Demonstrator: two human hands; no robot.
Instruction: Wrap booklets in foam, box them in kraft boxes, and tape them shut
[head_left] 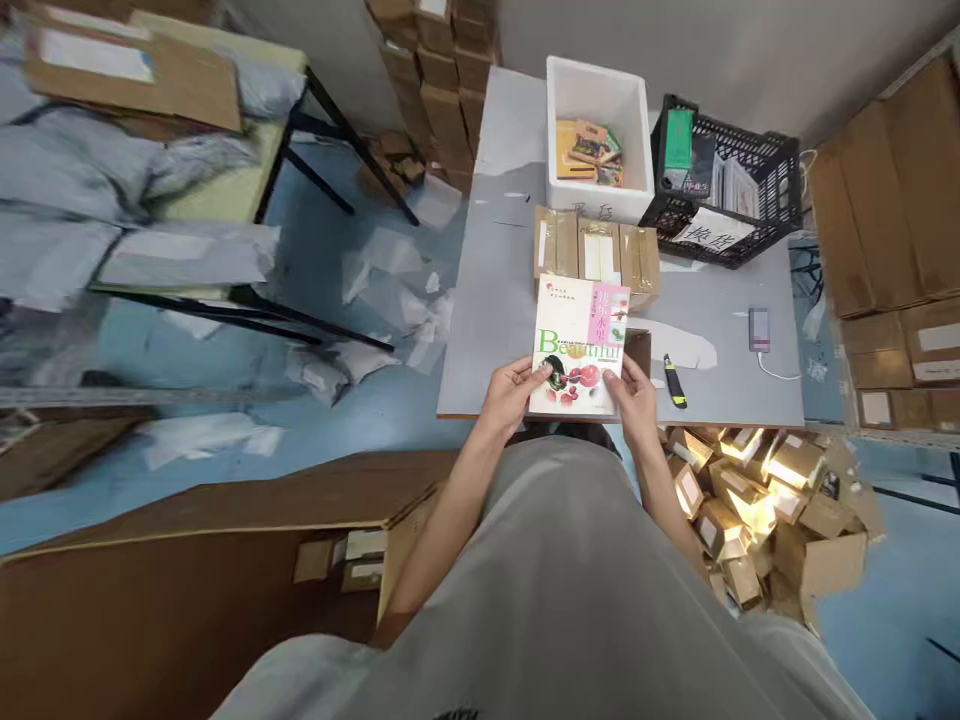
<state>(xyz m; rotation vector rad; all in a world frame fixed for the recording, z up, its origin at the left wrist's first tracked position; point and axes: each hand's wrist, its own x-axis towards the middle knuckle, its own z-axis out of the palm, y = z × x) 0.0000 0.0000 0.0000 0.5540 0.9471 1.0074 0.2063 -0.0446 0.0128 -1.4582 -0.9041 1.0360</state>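
I hold a white printed booklet (579, 345) with green lettering and fruit pictures above the near edge of a grey table (495, 300). My left hand (516, 388) grips its lower left corner, fingers curled round the edge. My right hand (634, 390) grips its lower right corner the same way. Just beyond the booklet lies a row of taped brown cardboard boxes (596, 255). Part of another brown box (639, 350) shows under the booklet's right side.
A white foam box (596, 135) with colourful packs and a black crate (724, 185) stand at the table's far side. A yellow-black cutter (674, 381) and a phone (759, 328) on a cable lie right. Small cartons (757, 510) are heaped on the floor, right.
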